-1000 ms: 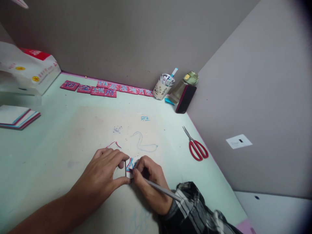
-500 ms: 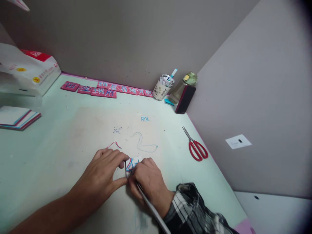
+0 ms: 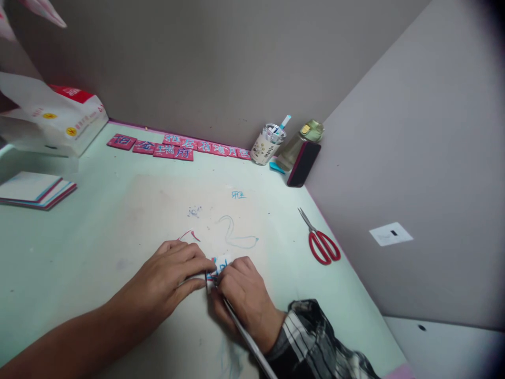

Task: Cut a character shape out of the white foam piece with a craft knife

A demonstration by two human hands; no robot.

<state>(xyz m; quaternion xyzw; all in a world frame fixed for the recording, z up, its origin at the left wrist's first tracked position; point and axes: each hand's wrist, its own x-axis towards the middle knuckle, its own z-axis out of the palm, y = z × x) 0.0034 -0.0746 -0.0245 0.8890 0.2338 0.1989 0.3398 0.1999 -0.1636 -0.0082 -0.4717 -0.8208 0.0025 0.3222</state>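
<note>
On the table lies a small white card [image 3: 223, 261] with blue and red strokes, between my two hands. The fingertips and thumb of my left hand [image 3: 177, 271] grip its left edge, pressing it down. My right hand [image 3: 246, 300] is closed around a long, thin, silver-grey tool [image 3: 251, 342] that slants towards me. The tool's tip is at the card, mostly covered by my fingers, so its exact kind does not show. Just beyond my left hand are thin red-edged scraps [image 3: 193, 235].
Red-handled scissors [image 3: 323, 246] lie to the right. At the back are red tiles with blue characters [image 3: 183, 153], a jar of pens [image 3: 266, 146], a bottle [image 3: 292, 150] and a leaning phone [image 3: 303, 164]. Stacked boards [image 3: 31, 187] and a white paper bag [image 3: 74, 123] stand left.
My left fingers have shifted in over the card's left side, and index finger and thumb are closer together. My right hand keeps its hold on the tool. The whole view has moved slightly.
</note>
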